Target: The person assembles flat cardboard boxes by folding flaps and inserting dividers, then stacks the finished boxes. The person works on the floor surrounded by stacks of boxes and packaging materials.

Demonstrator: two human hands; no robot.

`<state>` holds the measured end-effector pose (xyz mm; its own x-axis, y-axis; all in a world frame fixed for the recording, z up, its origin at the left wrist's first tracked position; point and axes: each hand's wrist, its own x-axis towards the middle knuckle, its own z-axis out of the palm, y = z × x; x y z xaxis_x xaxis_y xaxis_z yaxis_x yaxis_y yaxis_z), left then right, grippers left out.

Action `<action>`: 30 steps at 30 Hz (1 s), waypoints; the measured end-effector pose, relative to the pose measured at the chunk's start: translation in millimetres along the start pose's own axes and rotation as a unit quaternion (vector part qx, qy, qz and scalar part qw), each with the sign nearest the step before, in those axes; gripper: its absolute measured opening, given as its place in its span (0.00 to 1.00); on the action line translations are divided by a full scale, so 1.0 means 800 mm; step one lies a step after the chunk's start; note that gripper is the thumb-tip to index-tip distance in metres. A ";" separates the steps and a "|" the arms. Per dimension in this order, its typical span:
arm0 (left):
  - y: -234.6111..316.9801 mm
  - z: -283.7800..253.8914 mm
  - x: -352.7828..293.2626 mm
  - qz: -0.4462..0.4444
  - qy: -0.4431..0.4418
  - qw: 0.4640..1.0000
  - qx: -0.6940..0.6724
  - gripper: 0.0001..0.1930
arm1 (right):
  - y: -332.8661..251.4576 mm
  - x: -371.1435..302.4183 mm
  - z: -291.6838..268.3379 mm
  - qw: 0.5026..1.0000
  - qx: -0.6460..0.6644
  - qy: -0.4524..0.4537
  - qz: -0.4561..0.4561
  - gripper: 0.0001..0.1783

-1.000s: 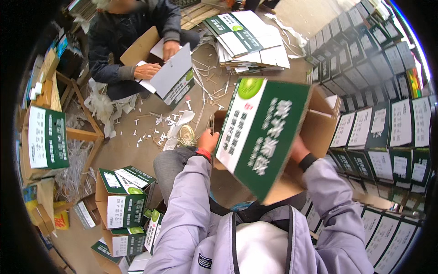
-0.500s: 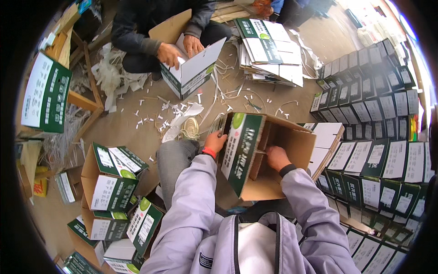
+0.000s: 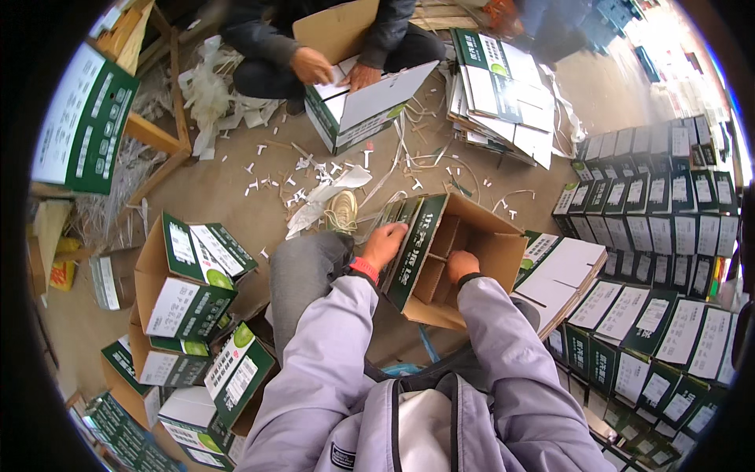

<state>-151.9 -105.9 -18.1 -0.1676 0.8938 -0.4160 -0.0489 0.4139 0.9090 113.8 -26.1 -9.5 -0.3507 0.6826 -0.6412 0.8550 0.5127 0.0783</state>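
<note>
The open box (image 3: 499, 252) has a flat stack (image 3: 560, 271) just to its right. Its card divider (image 3: 445, 234) should go in straight. The left hand (image 3: 384, 245), half curled, touches its left side; the right hand (image 3: 462, 267) bends inside. Both grips are hidden.

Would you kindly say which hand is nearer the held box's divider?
Right: the right hand is inside the box, at the divider; the left hand is on the box's outside.

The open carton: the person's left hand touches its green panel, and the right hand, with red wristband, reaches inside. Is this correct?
Not quite: the head view shows that the left hand wears the red wristband. That hand touches the green panel of the open carton, and the right hand reaches inside.
</note>
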 end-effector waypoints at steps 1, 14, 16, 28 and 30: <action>0.022 0.003 -0.004 0.014 0.017 1.000 0.020 0.32 | 0.002 0.005 0.005 1.000 0.014 -0.004 0.018 0.12; 0.094 0.035 0.037 0.089 0.013 0.994 0.053 0.46 | 0.020 -0.172 -0.131 0.884 0.199 0.420 -0.048 0.35; 0.104 0.035 0.038 0.064 0.000 0.997 0.052 0.45 | 0.032 -0.217 -0.107 0.841 0.260 0.465 0.095 0.34; 0.054 0.039 -0.112 -0.058 0.002 0.989 0.134 0.41 | 0.067 -0.206 0.057 0.695 0.677 0.176 0.164 0.22; 0.039 0.038 -0.141 -0.096 -0.056 0.994 0.001 0.35 | 0.072 -0.200 0.068 0.743 0.608 0.216 0.182 0.22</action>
<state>-104.8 -188.8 56.4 -0.0451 0.8119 -0.5821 -0.0666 0.5789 0.8127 240.1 -134.3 56.2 0.1219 0.8987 -0.4213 0.5449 -0.4154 -0.7284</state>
